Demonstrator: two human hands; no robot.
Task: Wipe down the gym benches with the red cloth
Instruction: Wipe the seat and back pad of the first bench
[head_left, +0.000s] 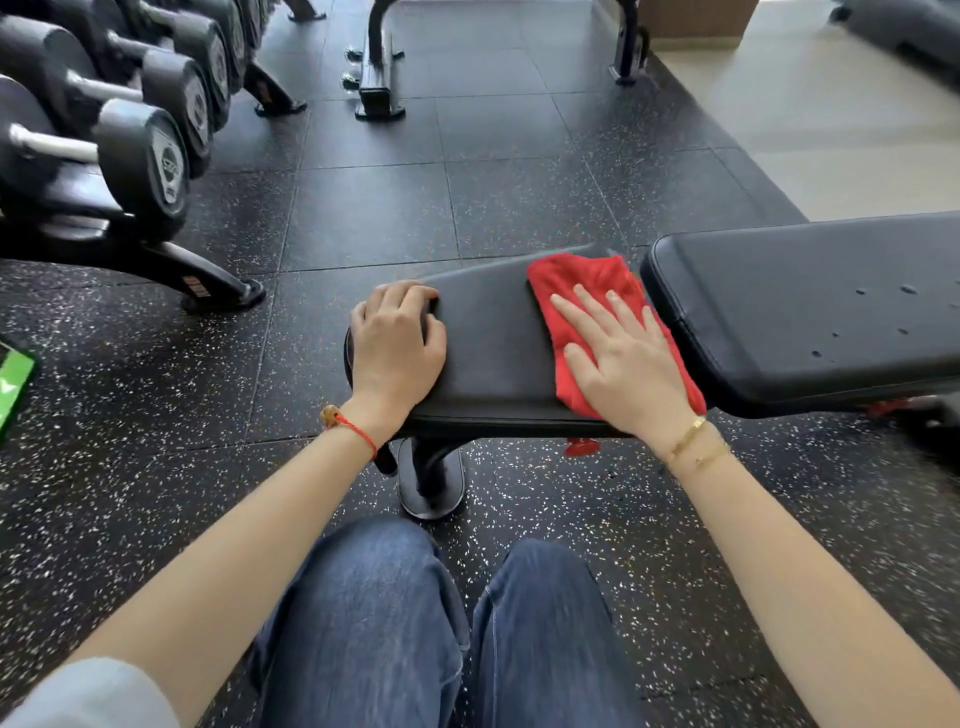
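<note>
Your right hand (626, 366) presses the red cloth (587, 280) flat, fingers spread straight.
The cloth lies on the bench's seat pad (493, 338), at its 3 o'clock end; your left hand (397, 345) curls over the 9 o'clock end.

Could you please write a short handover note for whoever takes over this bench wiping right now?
Left hand: rests on the rounded end of the seat pad, fingers curled over its edge, steadying it.
Right hand: flat, fingers spread, pressing the red cloth onto the seat pad beside the gap to the back pad.
Done: cannot tell how much of the seat pad has been wiped.
Left: the back pad has droplets on it and looks unwiped; do it next, then the other benches.
</note>
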